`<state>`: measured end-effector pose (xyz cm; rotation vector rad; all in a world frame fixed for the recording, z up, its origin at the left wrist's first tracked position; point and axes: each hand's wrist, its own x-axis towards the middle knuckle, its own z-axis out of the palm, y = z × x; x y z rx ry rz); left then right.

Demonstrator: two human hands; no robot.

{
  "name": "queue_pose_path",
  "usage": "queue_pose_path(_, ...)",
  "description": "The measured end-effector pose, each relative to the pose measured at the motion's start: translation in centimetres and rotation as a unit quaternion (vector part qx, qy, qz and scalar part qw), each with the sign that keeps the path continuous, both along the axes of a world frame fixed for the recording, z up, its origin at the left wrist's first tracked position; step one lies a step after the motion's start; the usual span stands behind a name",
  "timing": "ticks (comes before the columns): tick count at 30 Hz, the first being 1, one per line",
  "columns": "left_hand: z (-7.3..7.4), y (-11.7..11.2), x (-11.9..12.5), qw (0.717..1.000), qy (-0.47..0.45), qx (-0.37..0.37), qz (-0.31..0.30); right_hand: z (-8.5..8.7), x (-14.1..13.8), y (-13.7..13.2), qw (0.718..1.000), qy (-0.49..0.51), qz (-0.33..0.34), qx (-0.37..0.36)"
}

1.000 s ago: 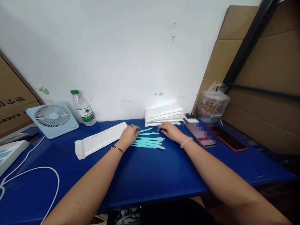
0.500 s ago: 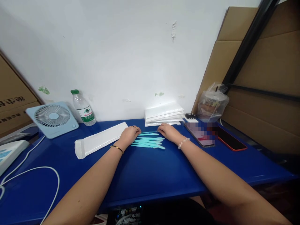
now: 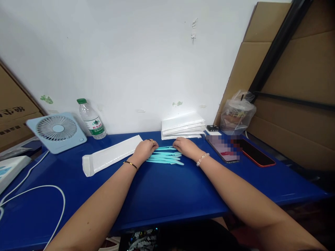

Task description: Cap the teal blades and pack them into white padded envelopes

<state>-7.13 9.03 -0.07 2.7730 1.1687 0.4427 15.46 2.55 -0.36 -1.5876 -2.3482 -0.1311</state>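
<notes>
Several slim turquoise sticks with wider tips, which look like eyebrow razors [image 3: 163, 161], lie side by side on the blue table [image 3: 162, 195]. My left hand [image 3: 144, 150] is closed at the left end of the farthest razor [image 3: 167, 148], thumb and fingers together. At that razor's other end my right hand [image 3: 186, 147] pinches, fingers bent. The fingertips partly hide both ends. A white padded mailer [image 3: 112, 156] lies flat just left of my left hand, its flap end toward me.
Behind my right hand is a stack of white mailers [image 3: 181, 126] by the wall. A blue fan [image 3: 57, 130] and a water bottle [image 3: 91, 120] stand left, with a white cable [image 3: 62, 198]. Two phones [image 3: 222, 150] [image 3: 255, 153] and a bagged cup [image 3: 237, 115] are at right.
My right hand has moved slightly left, closer to my left hand, along the farthest razor. The view has shifted a little; the other things stay put.
</notes>
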Motion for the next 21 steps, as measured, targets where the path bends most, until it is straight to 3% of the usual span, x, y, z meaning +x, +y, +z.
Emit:
queue_pose_path(6,0.3,-0.8,0.5,1.0,0.011,-0.015,-0.018,0.1,-0.4,-0.3,0.998,0.047,0.027,-0.032)
queue_pose_path(13,1.8,-2.9,-0.2,0.989,0.069,-0.078,-0.106,1.4,-1.3,-3.4,0.993,0.022,0.049,-0.105)
queue_pose_path(16,1.7,-4.1,0.5,0.989,0.102,-0.05,-0.099,1.6,-2.4,-4.4,0.993,-0.016,0.062,-0.095)
queue_pose_path(21,0.5,-5.0,1.7,0.985,0.147,0.027,-0.089,1.0,-3.6,-4.6,0.993,-0.085,0.062,-0.062)
